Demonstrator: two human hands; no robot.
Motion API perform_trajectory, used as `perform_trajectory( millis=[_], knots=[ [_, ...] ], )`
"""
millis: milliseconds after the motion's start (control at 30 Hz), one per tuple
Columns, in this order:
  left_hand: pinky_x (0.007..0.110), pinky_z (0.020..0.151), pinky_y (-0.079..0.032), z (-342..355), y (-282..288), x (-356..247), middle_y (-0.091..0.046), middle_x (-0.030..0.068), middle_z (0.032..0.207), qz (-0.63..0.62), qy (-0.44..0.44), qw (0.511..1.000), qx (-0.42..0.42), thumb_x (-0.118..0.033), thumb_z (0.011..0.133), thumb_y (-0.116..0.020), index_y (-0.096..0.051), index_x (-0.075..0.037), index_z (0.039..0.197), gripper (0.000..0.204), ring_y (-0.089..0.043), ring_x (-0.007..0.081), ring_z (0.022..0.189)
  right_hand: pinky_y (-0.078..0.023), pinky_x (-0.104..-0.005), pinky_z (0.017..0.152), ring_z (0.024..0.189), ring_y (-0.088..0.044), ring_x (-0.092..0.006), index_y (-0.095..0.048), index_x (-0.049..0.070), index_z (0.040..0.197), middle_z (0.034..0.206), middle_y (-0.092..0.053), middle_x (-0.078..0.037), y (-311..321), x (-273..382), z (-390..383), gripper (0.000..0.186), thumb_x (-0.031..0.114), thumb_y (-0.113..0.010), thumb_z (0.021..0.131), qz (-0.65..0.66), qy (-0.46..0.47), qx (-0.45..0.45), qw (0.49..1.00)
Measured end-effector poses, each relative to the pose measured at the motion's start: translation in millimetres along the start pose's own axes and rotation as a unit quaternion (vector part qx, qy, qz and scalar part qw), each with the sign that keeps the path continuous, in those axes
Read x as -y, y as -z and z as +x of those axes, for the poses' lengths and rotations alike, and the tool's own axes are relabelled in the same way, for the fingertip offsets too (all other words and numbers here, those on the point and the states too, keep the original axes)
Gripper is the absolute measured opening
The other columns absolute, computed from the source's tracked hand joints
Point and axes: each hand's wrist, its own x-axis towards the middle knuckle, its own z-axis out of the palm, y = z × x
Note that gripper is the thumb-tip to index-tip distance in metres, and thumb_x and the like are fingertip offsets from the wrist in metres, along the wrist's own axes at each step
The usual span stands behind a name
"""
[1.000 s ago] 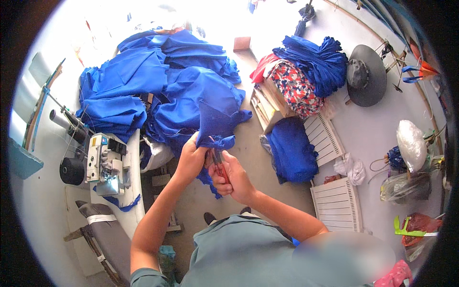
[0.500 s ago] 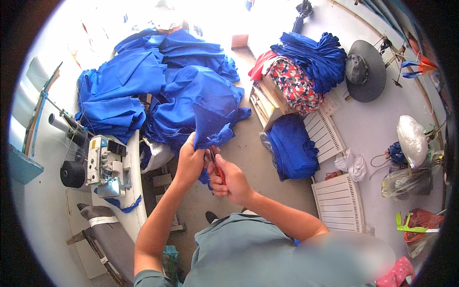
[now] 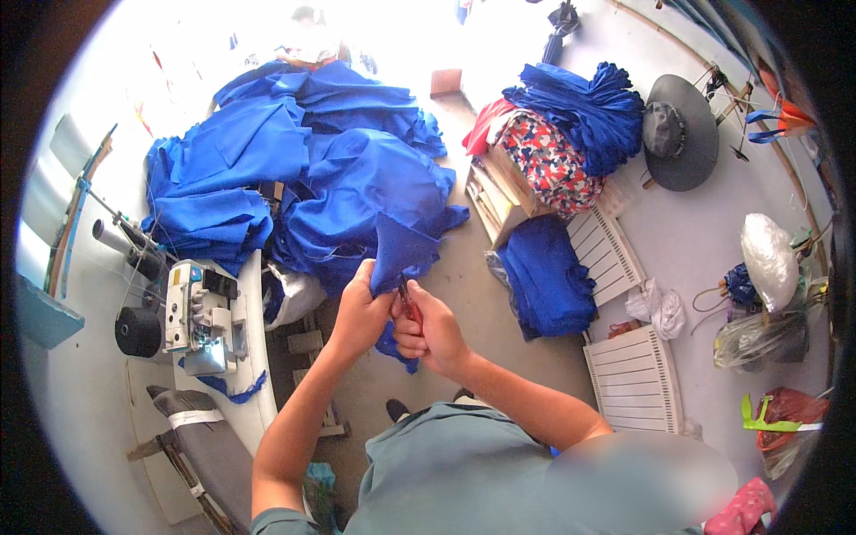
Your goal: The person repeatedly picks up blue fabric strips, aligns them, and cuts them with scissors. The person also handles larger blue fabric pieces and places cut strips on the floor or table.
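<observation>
Blue fabric [image 3: 392,254] is pinched in my left hand [image 3: 361,310], which is closed on its lower corner. The rest of that cloth runs up into a big heap of blue fabric [image 3: 357,178]. Right beside it, my right hand [image 3: 432,332] is wrapped round red-handled thread snips [image 3: 411,308]. Their dark blades point up against the cloth edge, and the tips are too small to make out. A scrap of blue cloth [image 3: 392,348] hangs below my two hands.
To the left, a white sewing machine [image 3: 198,308] stands on a table [image 3: 257,374] beside a black thread cone [image 3: 138,332]. At right are folded blue cloth [image 3: 546,276], a patterned bundle [image 3: 548,160], white slatted racks [image 3: 631,379] and a wide-brimmed hat [image 3: 682,134] on the wall.
The held cloth corner now hangs straighter and narrower, its frayed flap no longer spread out to the right. My left hand sits slightly lower, and more of the blue scrap shows beneath.
</observation>
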Motion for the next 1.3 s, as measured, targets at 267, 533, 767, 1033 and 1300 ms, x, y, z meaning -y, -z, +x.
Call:
perform_trajectory(
  millis=[267,533,767,1033,1300],
  knots=[
    [0.026,0.059,-0.045,3,17,-9,-0.062,0.0026,0.079,-0.128,0.069,0.987,0.062,-0.006,0.086,-0.063,-0.056,-0.004,0.108,0.023,-0.056,0.0097,0.065,-0.024,-0.0229,0.041,0.041,-0.026,-0.006,-0.051,0.012,0.089,0.057,-0.03,0.007,3,3,-2,0.045,0.05,-0.036,0.107,0.057,-0.001,0.106,0.993],
    [0.026,0.065,-0.041,-3,21,-12,-0.065,0.0034,0.084,-0.316,0.089,0.934,0.143,-0.026,0.091,-0.068,-0.053,0.001,0.134,0.054,-0.052,0.01,0.071,-0.025,-0.0229,0.04,0.041,-0.025,-0.0054,-0.053,0.012,0.088,0.057,-0.03,0.008,1,15,-2,0.047,0.049,-0.033,0.108,0.078,0.008,0.129,0.989],
    [0.025,0.065,-0.041,-3,13,-3,-0.061,0.0003,0.083,-0.299,0.057,0.948,0.096,-0.02,0.099,-0.065,-0.058,-0.001,0.132,0.039,-0.052,0.0087,0.071,-0.025,-0.0234,0.039,0.039,-0.026,-0.0061,-0.055,0.012,0.086,0.055,-0.032,0.007,2,20,-4,0.046,0.048,-0.038,0.107,0.062,-0.01,0.124,0.99],
    [0.025,0.066,-0.044,-1,10,-5,-0.062,0.0007,0.077,-0.179,-0.006,0.984,-0.009,-0.011,0.096,-0.069,-0.062,-0.001,0.111,0.019,-0.057,0.0089,0.069,-0.026,-0.0248,0.041,0.041,-0.028,-0.0074,-0.055,0.01,0.091,0.057,-0.032,0.006,3,17,-8,0.046,0.048,-0.036,0.108,-0.018,-0.009,0.071,0.997],
    [0.024,0.067,-0.045,-5,16,-30,-0.061,-0.0003,0.079,-0.106,0.026,0.993,0.048,-0.009,0.094,-0.069,-0.054,-0.002,0.136,0.045,-0.056,0.0082,0.071,-0.026,-0.0247,0.042,0.041,-0.029,-0.0066,-0.055,0.01,0.091,0.056,-0.032,0.007,2,16,-10,0.047,0.05,-0.038,0.107,-0.033,-0.005,0.071,0.997]
  ],
)
